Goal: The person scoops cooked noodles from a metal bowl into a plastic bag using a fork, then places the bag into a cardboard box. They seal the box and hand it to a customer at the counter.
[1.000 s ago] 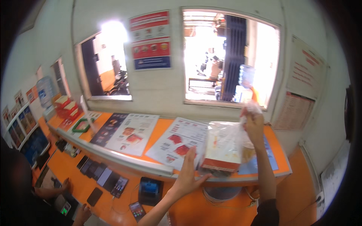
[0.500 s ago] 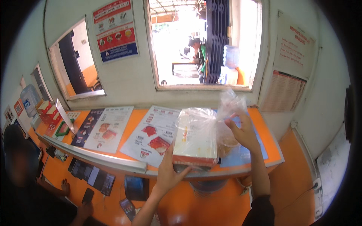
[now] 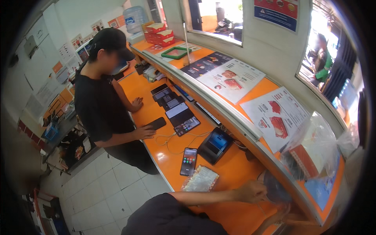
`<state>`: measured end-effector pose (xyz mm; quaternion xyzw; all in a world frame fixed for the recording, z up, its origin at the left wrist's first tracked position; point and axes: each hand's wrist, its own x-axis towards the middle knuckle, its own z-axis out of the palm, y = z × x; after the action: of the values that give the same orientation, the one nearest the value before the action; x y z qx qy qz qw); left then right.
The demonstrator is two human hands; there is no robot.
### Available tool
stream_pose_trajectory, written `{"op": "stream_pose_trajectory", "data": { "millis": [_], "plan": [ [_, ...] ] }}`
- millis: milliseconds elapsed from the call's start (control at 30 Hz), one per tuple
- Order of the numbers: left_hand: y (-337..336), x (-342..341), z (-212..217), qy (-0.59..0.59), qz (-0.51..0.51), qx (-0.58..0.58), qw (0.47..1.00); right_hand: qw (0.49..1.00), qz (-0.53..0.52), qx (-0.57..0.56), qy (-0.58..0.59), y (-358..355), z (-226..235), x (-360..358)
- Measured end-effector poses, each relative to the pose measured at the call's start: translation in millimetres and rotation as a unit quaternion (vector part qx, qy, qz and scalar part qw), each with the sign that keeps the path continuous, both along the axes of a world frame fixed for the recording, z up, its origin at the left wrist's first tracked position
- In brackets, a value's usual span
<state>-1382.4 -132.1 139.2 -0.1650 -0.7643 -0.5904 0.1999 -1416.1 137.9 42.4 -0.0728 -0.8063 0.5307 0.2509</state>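
My left hand reaches along the lower orange counter and rests against a dark round thing under the raised ledge. Its fingers are curled and partly hidden. My right hand is lower, in shadow below the ledge, and its grip is not clear. A clear plastic bag holding an orange and white box sits alone on the upper counter, above both hands. A clear packet and a black phone lie just left of my left forearm.
A dark tablet-like device with cables stands by the phone. Several phones lie further along. A person in a black shirt and cap stands at the counter, one hand on a phone. Leaflets cover the upper counter; white tiled floor lies left.
My view has swung left and down to the lower counter. My right hand has let go of the plastic bag, which now rests on the upper counter. Both hands dropped below the ledge.
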Motion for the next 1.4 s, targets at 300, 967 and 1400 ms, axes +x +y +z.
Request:
{"op": "stream_pose_trajectory", "data": {
  "millis": [300, 967, 1400],
  "plan": [
    [16.5, -102.7, -90.1, -0.249, 0.199, 0.321, 0.892, 0.995, 0.062, 0.071, -0.021, -20.9, -6.7, -31.7],
    [-100.9, -120.1, -140.4, -0.285, 0.064, 0.550, 0.783, 0.922, 0.312, 0.198, -0.111, -34.9, -16.6, -93.5],
    [-121.7, -88.9, -142.9, -0.253, 0.034, 0.609, 0.751, 0.931, 0.270, 0.236, -0.070, -35.1, -25.6, -123.6]
  ]
}}
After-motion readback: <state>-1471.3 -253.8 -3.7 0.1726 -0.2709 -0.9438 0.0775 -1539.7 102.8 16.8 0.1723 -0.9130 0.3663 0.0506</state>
